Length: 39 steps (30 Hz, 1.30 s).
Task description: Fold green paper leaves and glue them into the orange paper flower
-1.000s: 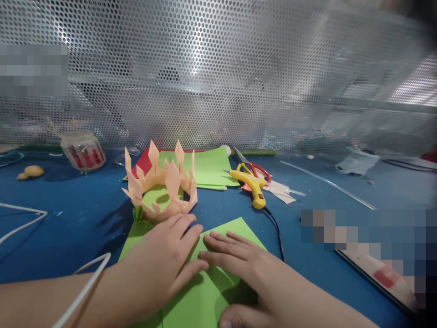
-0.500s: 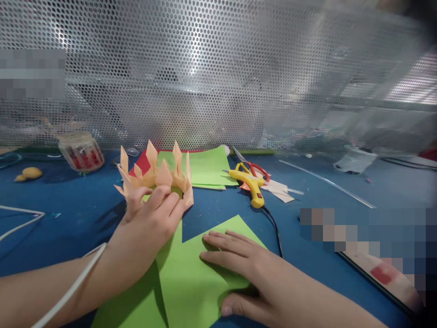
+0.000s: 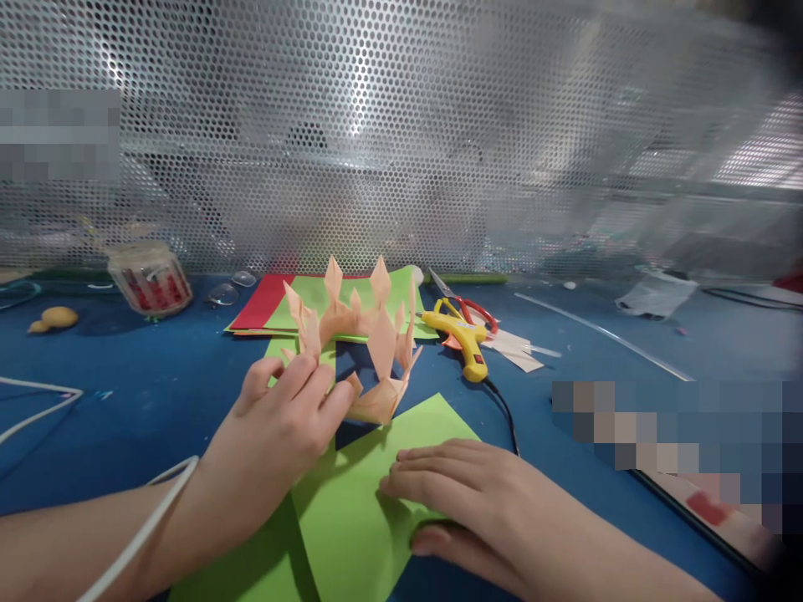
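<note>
My left hand [image 3: 292,410] is closed on the left side of a peach paper crown [image 3: 381,343] with pointed folded tips. The crown stands upright, and my fingers hide part of its band. Under it and toward me lies a sheet of bright green paper [image 3: 351,502], with a shaded green part beside it at the lower left. My right hand [image 3: 464,493] lies over the right side of this sheet, fingers stretched out and thumb apart, gripping nothing.
A yellow glue gun [image 3: 461,341] and red-handled scissors [image 3: 480,313] lie beyond my right hand. Stacked red and green paper [image 3: 263,301], eyeglasses [image 3: 224,293] and a glass jar [image 3: 150,280] stand farther back. A white cable [image 3: 150,522] crosses my left forearm. Perforated metal mesh [image 3: 401,134] rises behind.
My left hand has moved the paper crown to the right and a little nearer. The eyeglasses and red paper show more fully. My right hand has shifted slightly to the right on the green sheet.
</note>
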Each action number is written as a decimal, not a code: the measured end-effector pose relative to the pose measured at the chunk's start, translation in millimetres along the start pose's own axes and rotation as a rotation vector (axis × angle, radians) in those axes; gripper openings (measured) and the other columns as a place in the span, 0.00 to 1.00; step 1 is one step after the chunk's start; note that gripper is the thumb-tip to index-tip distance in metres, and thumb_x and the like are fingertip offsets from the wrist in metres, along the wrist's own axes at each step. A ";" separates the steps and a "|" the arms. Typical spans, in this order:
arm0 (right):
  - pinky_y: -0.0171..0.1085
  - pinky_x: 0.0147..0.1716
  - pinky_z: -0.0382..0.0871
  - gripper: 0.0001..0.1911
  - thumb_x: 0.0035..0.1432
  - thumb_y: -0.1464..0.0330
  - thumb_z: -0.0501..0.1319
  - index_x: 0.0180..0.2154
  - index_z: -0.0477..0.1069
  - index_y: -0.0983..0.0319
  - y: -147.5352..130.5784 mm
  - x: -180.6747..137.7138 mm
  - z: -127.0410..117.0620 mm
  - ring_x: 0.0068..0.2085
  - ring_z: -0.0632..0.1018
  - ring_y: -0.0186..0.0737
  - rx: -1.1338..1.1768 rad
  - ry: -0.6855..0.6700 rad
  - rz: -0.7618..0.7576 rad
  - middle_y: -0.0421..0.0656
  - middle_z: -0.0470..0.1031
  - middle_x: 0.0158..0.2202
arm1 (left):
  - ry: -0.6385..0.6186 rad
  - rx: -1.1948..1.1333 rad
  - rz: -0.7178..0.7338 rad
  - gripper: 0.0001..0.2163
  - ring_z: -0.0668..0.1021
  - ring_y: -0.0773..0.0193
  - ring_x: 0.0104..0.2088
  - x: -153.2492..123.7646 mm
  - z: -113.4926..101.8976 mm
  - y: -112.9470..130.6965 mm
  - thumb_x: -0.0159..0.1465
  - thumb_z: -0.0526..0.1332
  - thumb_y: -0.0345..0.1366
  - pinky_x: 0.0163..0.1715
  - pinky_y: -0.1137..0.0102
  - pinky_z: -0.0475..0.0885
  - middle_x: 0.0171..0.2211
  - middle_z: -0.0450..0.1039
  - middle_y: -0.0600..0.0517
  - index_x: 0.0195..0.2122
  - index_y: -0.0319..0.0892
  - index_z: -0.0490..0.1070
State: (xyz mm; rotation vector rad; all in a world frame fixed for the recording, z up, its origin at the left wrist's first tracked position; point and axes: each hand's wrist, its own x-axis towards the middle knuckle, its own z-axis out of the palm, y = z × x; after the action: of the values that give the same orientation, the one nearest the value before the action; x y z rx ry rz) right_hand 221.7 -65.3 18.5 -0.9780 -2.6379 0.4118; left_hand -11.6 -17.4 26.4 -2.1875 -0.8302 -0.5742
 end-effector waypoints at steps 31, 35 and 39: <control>0.36 0.54 0.72 0.23 0.55 0.72 0.74 0.53 0.77 0.58 2.5 0.0 -6.2 0.52 0.78 0.42 0.554 -0.035 0.273 0.43 0.80 0.50 | -0.347 -0.448 0.176 0.20 0.81 0.54 0.50 -6.3 -26.4 14.7 0.63 0.67 0.42 0.47 0.65 0.77 0.49 0.81 0.45 0.53 0.37 0.73; 0.35 0.52 0.72 0.18 0.58 0.71 0.72 0.51 0.78 0.56 5.3 0.5 -5.5 0.50 0.79 0.40 0.526 0.005 0.185 0.42 0.82 0.46 | -0.449 -0.608 0.214 0.35 0.77 0.50 0.57 -19.9 -19.2 19.0 0.59 0.70 0.44 0.54 0.63 0.73 0.59 0.75 0.39 0.64 0.33 0.62; 0.35 0.49 0.73 0.11 0.60 0.63 0.70 0.45 0.80 0.57 11.9 1.2 -9.7 0.47 0.80 0.41 0.457 0.083 0.193 0.42 0.83 0.45 | -0.415 -0.675 0.159 0.27 0.81 0.52 0.51 -17.7 -13.8 21.0 0.61 0.68 0.41 0.52 0.65 0.75 0.53 0.80 0.42 0.59 0.36 0.68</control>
State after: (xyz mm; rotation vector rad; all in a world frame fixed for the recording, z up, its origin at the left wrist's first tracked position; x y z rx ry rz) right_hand 231.3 -54.4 23.3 -1.0623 -2.2317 0.9459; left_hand -11.2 -45.8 14.8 -3.0318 -0.7200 -0.3499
